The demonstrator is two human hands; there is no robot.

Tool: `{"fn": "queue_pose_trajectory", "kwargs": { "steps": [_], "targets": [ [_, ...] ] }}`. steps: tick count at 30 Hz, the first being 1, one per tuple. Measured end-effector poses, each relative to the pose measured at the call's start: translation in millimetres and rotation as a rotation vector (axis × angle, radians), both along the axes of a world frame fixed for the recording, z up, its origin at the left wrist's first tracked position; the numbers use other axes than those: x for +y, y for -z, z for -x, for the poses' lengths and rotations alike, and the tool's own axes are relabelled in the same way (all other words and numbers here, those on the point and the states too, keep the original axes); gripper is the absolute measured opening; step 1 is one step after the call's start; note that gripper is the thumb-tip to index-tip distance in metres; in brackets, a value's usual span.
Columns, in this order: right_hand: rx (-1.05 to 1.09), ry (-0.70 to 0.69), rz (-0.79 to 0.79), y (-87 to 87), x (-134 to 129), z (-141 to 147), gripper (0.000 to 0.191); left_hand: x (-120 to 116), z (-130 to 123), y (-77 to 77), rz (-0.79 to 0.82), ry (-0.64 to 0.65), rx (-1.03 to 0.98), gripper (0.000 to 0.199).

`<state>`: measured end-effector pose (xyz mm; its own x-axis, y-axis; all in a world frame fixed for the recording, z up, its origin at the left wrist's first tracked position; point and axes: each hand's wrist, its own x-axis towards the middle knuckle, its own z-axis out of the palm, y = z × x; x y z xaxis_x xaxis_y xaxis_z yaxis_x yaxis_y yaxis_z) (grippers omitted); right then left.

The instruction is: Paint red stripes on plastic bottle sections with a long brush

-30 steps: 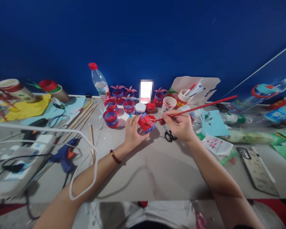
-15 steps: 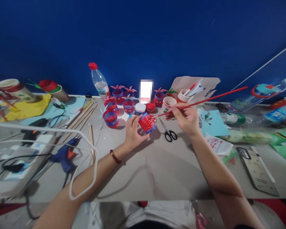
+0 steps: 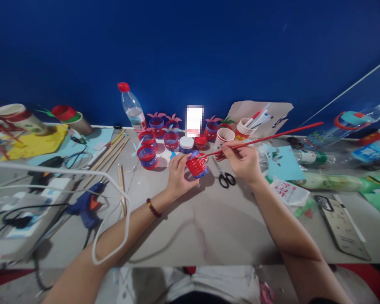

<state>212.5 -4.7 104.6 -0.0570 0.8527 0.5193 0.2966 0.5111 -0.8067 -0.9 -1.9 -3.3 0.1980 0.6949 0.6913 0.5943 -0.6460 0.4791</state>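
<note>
A blue wall (image 3: 190, 55) backs a grey table (image 3: 177, 236). The right hand (image 3: 243, 160) pinches a long red brush (image 3: 281, 136) between thumb and fingers, its tip at the cup's side. The left hand (image 3: 177, 179) is clamped around the cup (image 3: 196, 167), fingers and thumb on its left side. The cup sits mid-table, tilted, near the white-lidded jar (image 3: 186, 145); whether it touches the tabletop I cannot tell. It is squat and ridged, its side glossy wet-looking red, with blue along the lower edge and at the top. Scissors (image 3: 227, 180) lie just beside it.
</note>
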Motion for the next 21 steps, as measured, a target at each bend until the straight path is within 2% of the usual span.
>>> {"fn": "queue_pose_trajectory", "kwargs": {
  "steps": [11, 16, 21],
  "targets": [
    [0.179, 0.048, 0.085, -2.5, 12, -9, 0.041, 3, -1, -2.1, -0.006, -0.029, -0.033, 0.087],
    [0.196, -0.042, 0.158, 2.9, 5, -1, 0.035, 1, -1, -4.7, 0.035, -0.027, 0.016, 0.088],
    [0.137, -0.080, 0.139, 9.3, 0, 9, 0.035, 1, -1, -3.7, 0.028, -0.029, 0.037, 0.090]
  ]
}}
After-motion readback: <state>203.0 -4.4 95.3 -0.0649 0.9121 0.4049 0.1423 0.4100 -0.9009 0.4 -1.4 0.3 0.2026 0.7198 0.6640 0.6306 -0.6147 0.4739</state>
